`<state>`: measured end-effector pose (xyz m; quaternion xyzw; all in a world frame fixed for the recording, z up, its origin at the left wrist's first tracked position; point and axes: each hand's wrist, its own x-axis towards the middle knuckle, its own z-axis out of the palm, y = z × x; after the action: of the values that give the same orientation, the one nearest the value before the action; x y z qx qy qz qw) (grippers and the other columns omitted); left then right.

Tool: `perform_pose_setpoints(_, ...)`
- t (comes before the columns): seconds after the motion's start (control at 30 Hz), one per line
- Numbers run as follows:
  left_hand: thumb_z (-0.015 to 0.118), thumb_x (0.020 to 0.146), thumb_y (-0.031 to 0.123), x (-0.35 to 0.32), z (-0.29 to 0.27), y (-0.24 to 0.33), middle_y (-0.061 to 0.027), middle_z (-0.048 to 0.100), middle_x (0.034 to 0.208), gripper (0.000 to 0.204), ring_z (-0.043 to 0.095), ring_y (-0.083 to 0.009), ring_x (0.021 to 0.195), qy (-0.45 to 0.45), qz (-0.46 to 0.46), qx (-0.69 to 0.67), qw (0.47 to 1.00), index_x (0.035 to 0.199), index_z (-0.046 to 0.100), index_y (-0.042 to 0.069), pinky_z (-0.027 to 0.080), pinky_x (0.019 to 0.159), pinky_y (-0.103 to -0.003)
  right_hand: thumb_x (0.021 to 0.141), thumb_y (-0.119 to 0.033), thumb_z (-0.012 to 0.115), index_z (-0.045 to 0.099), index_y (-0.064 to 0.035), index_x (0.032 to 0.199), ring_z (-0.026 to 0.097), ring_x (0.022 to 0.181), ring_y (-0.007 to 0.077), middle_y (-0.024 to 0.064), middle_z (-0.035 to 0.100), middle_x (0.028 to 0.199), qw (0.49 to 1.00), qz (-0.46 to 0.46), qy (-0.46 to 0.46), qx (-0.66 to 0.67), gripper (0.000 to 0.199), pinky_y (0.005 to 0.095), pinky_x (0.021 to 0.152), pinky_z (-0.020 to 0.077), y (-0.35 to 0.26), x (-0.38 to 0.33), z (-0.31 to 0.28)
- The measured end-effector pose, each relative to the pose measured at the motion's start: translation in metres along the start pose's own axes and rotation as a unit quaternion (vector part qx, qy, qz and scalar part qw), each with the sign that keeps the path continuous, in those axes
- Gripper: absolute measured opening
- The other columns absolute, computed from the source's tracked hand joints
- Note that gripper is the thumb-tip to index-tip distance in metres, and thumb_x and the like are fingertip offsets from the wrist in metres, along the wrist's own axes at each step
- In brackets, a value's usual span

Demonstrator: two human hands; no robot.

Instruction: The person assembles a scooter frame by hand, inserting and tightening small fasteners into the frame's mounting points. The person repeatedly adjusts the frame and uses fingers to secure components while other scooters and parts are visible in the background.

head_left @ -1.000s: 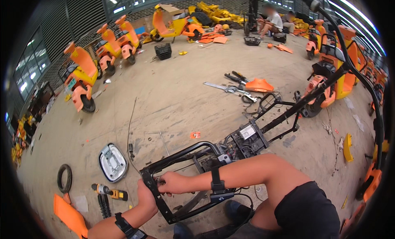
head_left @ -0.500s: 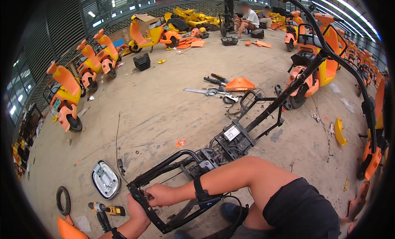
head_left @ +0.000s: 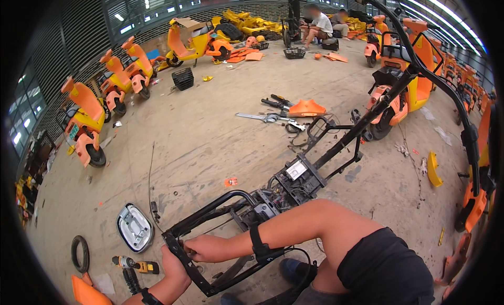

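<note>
Scooter frame [head_left: 252,210]: left hand [head_left: 173,265], right hand [head_left: 206,248] closed on rear rail.

frame [head_left: 220,213] — black | scooters [head_left: 86,121] — orange and yellow | floor [head_left: 210,137] — tan | shorts [head_left: 388,268] — black

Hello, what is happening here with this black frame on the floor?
A person grips the rear end of a stripped black metal scooter frame lying on the concrete floor. The left hand and right hand both clasp its end bar. A yellow and black cordless drill, a grey oval cover and a small black tyre lie to the left. Orange scooters stand along the wall.
</note>
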<state>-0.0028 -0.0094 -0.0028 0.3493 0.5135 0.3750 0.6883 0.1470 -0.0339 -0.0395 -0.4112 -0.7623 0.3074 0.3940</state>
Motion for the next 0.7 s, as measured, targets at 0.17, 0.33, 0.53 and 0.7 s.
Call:
perform_pose_setpoints(0.17,0.034,0.093,0.043,0.002,-0.005,0.001,-0.0066,0.062,0.079,0.041,0.058,-0.0209,0.070,-0.014,-0.014,0.007,1.000,0.093,0.056,0.009,0.046,0.064,-0.035,0.083,-0.017,0.063,0.060,-0.0004,0.090,0.064,0.060,0.0260,0.0137,0.065,0.071,0.980,0.160,-0.012,0.115,0.018,0.0379,0.054,0.0486,-0.012,0.004,-0.002)
perform_pose_setpoints(0.33,0.032,0.093,0.043,0.000,-0.005,0.003,-0.0108,0.061,0.076,0.041,0.059,-0.0251,0.067,-0.032,-0.007,0.002,0.999,0.094,0.053,0.007,0.047,0.062,-0.037,0.084,-0.018,0.062,0.061,0.0008,0.085,0.061,0.052,0.0132,0.0060,0.062,0.065,0.955,0.222,-0.024,0.193,0.019,0.0307,0.045,0.0465,-0.014,0.007,-0.002)
perform_pose_setpoints(0.53,0.032,0.093,0.043,-0.006,0.004,0.006,-0.0128,0.062,0.074,0.042,0.062,-0.0279,0.068,-0.036,-0.008,-0.004,0.999,0.093,0.053,0.006,0.050,0.062,-0.041,0.083,-0.019,0.064,0.060,0.0022,0.079,0.061,0.052,0.0146,0.0077,0.061,0.062,0.956,0.229,-0.041,0.177,0.022,0.0307,0.045,0.0462,-0.014,0.009,-0.005)
perform_pose_setpoints(0.7,0.032,0.094,0.043,-0.006,0.004,0.007,-0.0114,0.062,0.077,0.043,0.062,-0.0270,0.067,-0.025,-0.019,-0.021,0.999,0.093,0.055,0.006,0.051,0.062,-0.040,0.081,-0.019,0.066,0.059,0.0018,0.080,0.062,0.053,0.0201,0.0117,0.063,0.064,0.970,0.180,-0.029,0.159,0.022,0.0339,0.049,0.0480,-0.018,0.007,-0.007)
